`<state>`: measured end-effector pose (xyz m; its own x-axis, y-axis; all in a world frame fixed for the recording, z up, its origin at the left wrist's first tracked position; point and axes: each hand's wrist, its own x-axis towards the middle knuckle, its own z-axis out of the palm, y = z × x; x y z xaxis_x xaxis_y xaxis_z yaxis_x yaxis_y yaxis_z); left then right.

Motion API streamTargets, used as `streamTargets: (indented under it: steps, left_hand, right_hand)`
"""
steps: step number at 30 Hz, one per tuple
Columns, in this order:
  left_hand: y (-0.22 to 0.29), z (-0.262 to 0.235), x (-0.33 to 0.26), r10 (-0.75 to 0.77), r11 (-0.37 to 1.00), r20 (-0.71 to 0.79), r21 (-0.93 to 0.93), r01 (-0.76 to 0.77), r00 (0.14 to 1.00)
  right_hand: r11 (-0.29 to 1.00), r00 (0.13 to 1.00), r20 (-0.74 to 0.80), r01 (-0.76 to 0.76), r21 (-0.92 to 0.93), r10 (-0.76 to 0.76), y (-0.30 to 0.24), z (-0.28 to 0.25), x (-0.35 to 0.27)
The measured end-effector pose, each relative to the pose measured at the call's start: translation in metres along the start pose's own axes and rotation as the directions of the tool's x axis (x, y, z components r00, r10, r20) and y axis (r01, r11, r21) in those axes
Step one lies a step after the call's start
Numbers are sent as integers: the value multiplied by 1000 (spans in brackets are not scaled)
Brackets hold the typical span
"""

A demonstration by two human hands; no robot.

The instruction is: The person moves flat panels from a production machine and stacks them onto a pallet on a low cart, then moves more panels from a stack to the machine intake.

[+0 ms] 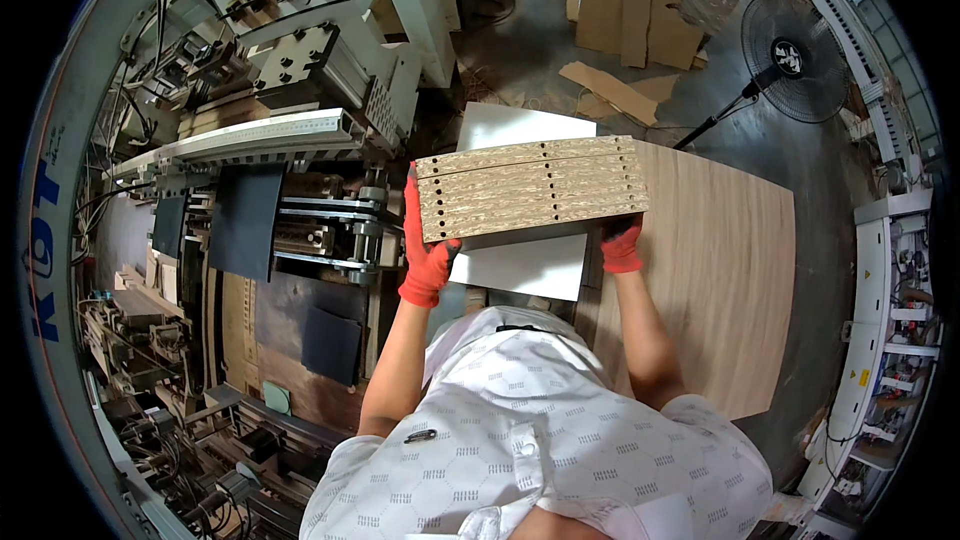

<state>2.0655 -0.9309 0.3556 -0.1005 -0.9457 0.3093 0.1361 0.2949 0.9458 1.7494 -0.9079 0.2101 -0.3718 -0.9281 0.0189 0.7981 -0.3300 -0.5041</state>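
Observation:
Between my two hands I carry a stack of particle boards [530,185], its drilled edges turned up toward me. Several layers show, with dark round holes lined up near both ends and around the middle. My left hand [427,250], in a red glove, grips the stack's left end, thumb along the near side. At the right end my right hand [622,243], also gloved in red, holds the stack from below; the boards hide part of its fingers. A white panel [520,270] lies underneath, showing on the near and far sides of the stack.
A large wood-grain panel [715,270] lies to my right. On the left stands a machine with metal rails [330,230] and dark plates [245,220]. A black standing fan [787,58] is at the far right, and cardboard pieces [610,90] lie on the floor ahead.

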Motion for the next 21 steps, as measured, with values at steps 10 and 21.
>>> streamTargets:
  steps: [10,21]
  left_hand:
    - [-98,-23,-21,-74,997,-59,-33,73,996]
    - [-115,-29,-23,-7,1000,-23,13,7,1000]
  right_hand:
    - [-17,764,588,606,-795,-265,5,-99,11]
    - [472,950,252,310,-825,-183,45,-137,8]
